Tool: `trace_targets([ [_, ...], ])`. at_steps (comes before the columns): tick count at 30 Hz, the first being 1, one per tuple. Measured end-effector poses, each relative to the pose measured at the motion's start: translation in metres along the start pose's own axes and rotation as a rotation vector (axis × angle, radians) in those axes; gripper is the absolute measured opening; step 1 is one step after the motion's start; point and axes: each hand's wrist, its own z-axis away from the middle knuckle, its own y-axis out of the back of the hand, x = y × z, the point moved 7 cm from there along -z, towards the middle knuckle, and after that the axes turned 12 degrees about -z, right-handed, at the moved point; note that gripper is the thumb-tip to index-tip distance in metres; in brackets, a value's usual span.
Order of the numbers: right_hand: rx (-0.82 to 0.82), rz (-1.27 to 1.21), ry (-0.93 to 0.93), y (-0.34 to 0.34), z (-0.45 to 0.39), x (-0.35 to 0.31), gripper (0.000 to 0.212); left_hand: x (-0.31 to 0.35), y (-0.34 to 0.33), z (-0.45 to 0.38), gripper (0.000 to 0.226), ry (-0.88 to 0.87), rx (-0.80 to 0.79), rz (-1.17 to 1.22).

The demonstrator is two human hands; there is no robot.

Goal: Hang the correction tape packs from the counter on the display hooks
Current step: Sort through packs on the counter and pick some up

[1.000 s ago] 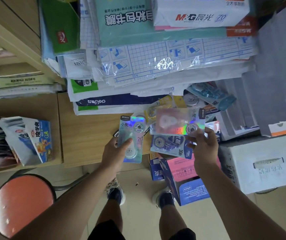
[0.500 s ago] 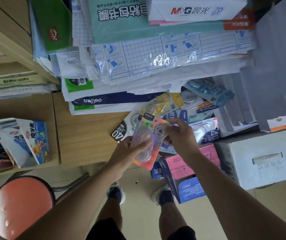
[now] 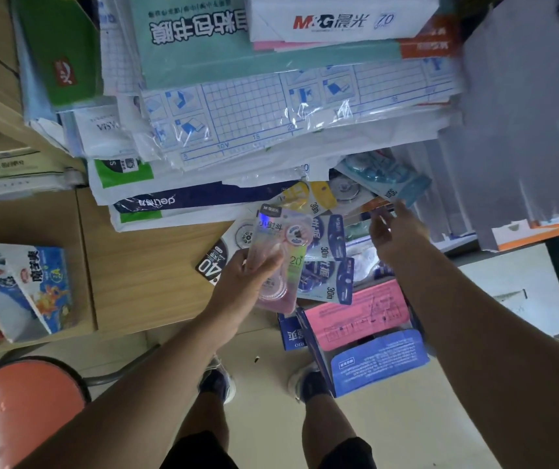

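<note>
Wooden counter point(image 3: 142, 265) carries paper stacks point(image 3: 271, 106) on far side. Loose correction tape packs point(image 3: 332, 245) heaped at near right edge. Left hand point(image 3: 242, 282) grips pink packs point(image 3: 280, 255) (holographic card). Right hand point(image 3: 395, 233) above heap, fingers extended, empty.

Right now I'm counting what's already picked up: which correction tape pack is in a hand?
The pink holographic pack, gripped by the left hand. The blue 30m packs and the others lie on the counter.
</note>
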Motion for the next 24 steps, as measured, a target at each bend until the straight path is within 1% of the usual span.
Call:
trace_targets([
  [2, 0.01, 0.02, 0.019, 0.003, -0.003, -0.004, 0.018, -0.004, 0.0, 0.001, 0.077, 0.015, 0.006, 0.015],
  [4, 0.001, -0.067, 0.042, 0.008, -0.003, -0.004, 0.02, -0.012, 0.0, 0.0, 0.079, 0.039, 0.023, 0.028],
  [6, -0.044, -0.131, 0.089, 0.015, 0.0, -0.002, 0.023, -0.019, 0.003, 0.0, 0.083, 0.064, 0.039, 0.016],
  [8, -0.118, -0.094, 0.155, 0.022, 0.008, -0.001, 0.023, -0.025, 0.007, -0.002, 0.091, 0.078, 0.052, 0.011],
  [10, -0.176, -0.006, 0.226, 0.03, 0.02, -0.002, 0.015, -0.029, 0.01, -0.003, 0.092, 0.078, 0.055, 0.028],
  [12, -0.169, 0.029, 0.261, 0.041, 0.03, -0.001, 0.01, -0.029, 0.014, -0.002, 0.084, 0.097, 0.055, 0.08],
  [13, -0.185, 0.045, 0.267, 0.046, 0.034, -0.001, 0.009, -0.029, 0.015, -0.003, 0.076, 0.098, 0.058, 0.107],
  [15, -0.307, 0.136, 0.266, 0.044, 0.045, 0.006, 0.007, -0.029, 0.019, -0.003, 0.057, 0.111, 0.084, 0.165],
  [16, -0.375, 0.207, 0.262, 0.04, 0.051, 0.014, 0.011, -0.028, 0.02, -0.002, 0.051, 0.119, 0.097, 0.192],
  [18, -0.464, 0.381, 0.277, 0.029, 0.065, 0.029, 0.014, -0.025, 0.022, 0.0, 0.043, 0.12, 0.093, 0.231],
  [19, -0.5, 0.475, 0.287, 0.022, 0.072, 0.039, 0.013, -0.024, 0.021, 0.002, 0.043, 0.117, 0.068, 0.256],
  [20, -0.538, 0.576, 0.293, 0.013, 0.081, 0.048, 0.014, -0.025, 0.021, 0.005, 0.048, 0.124, 0.041, 0.253],
  [22, -0.57, 0.747, 0.302, 0.0, 0.092, 0.066, 0.015, -0.029, 0.018, 0.006, 0.072, 0.104, -0.035, 0.14],
  [23, -0.562, 0.784, 0.304, -0.004, 0.095, 0.074, 0.014, -0.032, 0.016, 0.007, 0.083, 0.076, -0.069, 0.058],
  [24, -0.551, 0.789, 0.293, -0.007, 0.099, 0.081, 0.014, -0.033, 0.015, 0.008, 0.086, 0.055, -0.091, 0.0],
])
